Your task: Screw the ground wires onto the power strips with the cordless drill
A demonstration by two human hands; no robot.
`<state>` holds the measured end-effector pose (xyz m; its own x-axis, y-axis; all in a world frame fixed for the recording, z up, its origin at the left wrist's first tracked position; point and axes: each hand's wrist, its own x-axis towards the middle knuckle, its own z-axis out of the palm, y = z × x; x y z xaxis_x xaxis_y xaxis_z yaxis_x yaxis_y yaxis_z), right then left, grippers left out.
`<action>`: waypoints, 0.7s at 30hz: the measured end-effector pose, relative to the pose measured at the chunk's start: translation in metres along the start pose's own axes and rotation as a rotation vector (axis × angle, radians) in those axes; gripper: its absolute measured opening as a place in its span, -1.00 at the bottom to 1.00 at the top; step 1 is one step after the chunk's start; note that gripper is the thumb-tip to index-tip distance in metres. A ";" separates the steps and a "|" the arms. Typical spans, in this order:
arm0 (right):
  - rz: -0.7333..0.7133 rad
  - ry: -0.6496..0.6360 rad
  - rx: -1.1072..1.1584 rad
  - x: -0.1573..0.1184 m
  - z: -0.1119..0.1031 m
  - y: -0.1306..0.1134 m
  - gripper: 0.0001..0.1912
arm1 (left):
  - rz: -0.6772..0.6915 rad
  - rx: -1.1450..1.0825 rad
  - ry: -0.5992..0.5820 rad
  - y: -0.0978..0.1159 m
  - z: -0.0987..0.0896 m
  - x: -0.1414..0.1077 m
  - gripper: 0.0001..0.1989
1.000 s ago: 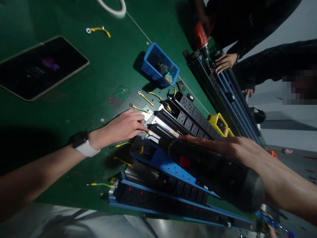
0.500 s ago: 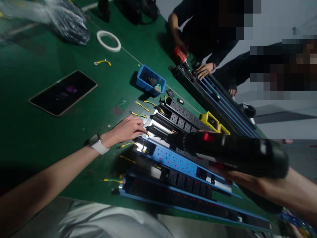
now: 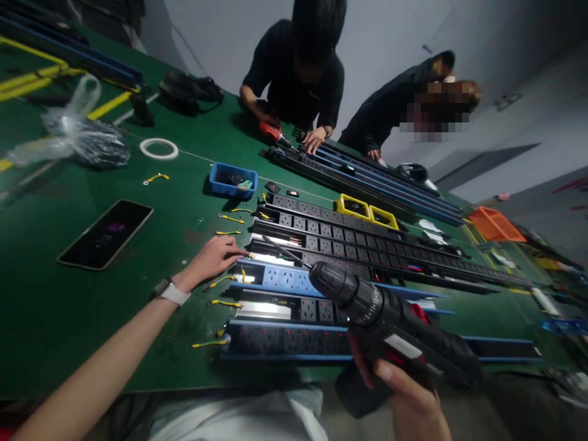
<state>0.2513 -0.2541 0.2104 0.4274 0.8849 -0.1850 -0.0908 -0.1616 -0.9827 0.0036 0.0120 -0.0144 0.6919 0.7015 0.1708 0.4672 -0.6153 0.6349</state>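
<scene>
My right hand (image 3: 407,392) is wrapped round the handle of a black cordless drill (image 3: 390,315). The drill's long thin bit (image 3: 289,252) points left over the ends of the power strips. At the bare metal end of one strip, my left hand (image 3: 211,262) has its fingertips on a short yellow-green wire (image 3: 251,255); the grip is partly hidden. Just nearer to me lies a blue power strip (image 3: 287,278), then a black strip with blue edges (image 3: 294,340). More yellow-green wires (image 3: 225,303) stick out from the strip ends.
Farther back stand a blue bin (image 3: 233,180) and yellow bins (image 3: 353,207). A phone (image 3: 106,234), a tape roll (image 3: 158,149) and a plastic bag (image 3: 92,138) lie on the left. Across the table, a co-worker holds a red drill (image 3: 271,131); another person leans in behind.
The view has tilted up and turned. The drill has swung from nearly level to slanting, with its tip up and left. My left hand stays at the strip end.
</scene>
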 end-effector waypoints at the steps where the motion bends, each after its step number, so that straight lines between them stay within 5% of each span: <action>1: 0.014 0.037 0.048 -0.005 -0.001 0.003 -0.58 | 0.000 0.011 0.001 0.000 0.000 0.000 -0.75; 14: 0.113 0.195 0.243 -0.033 -0.030 0.037 -0.55 | -0.068 -0.043 0.047 0.009 0.001 -0.001 -0.75; 21: 0.114 0.342 0.189 -0.035 -0.062 0.061 -0.59 | -0.176 -0.012 0.280 0.018 -0.020 0.016 -0.68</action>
<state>0.2863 -0.3219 0.1563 0.6771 0.6642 -0.3168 -0.3045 -0.1390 -0.9423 0.0120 0.0190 0.0150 0.4219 0.8693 0.2574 0.5587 -0.4729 0.6813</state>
